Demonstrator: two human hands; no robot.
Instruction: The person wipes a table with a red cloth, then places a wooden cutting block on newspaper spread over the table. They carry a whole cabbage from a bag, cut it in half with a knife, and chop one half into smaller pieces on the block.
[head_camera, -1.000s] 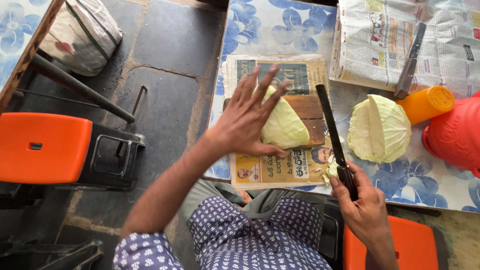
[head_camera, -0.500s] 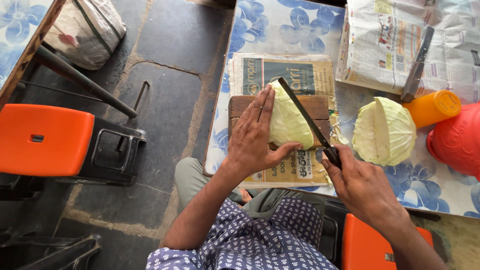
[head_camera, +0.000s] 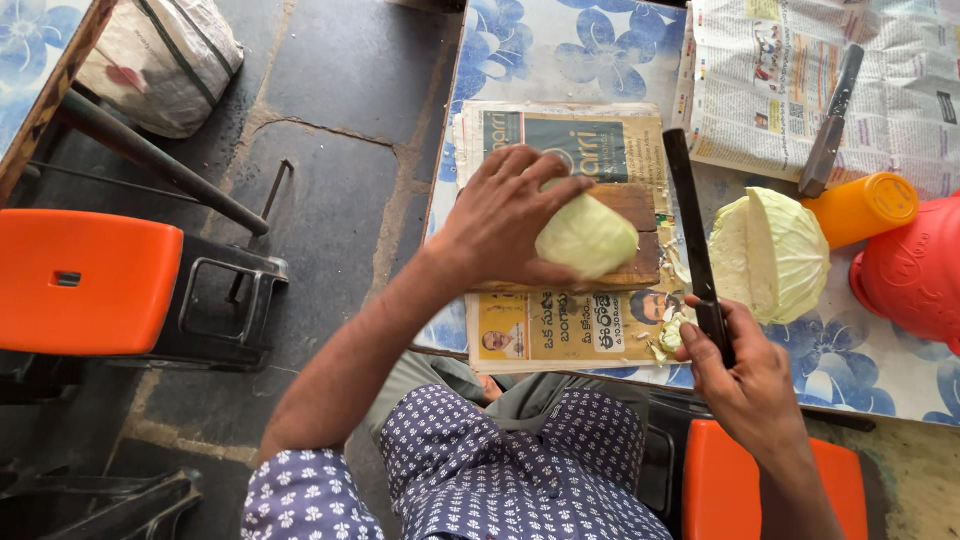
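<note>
Head view: the left hand (head_camera: 505, 215) lies over a pale green cabbage piece (head_camera: 590, 238), fingers (head_camera: 545, 165) curled down around its far side and pressing it onto a wooden chopping board (head_camera: 635, 200). The board sits on a folded newspaper (head_camera: 560, 330) spread over the flowered worktop (head_camera: 560, 50). The right hand (head_camera: 745, 365) is wrapped tight around the handle of a long dark knife (head_camera: 690, 225), whose blade points away from the person and stands just right of the board, clear of the cabbage.

Half a second ago the blade lay slanted across the cabbage piece; now it is lifted off to the side and runs nearly straight, which I judge to mean one cut is finished and the piece is being reset. A second ago the left hand was spread open above the cabbage; now it grips it.

A larger cabbage half (head_camera: 775, 255) rests to the right, beside an orange cup (head_camera: 860, 208) and a red plastic vessel (head_camera: 915, 280). A second knife (head_camera: 830, 125) lies on another newspaper sheet (head_camera: 900, 100).
</note>
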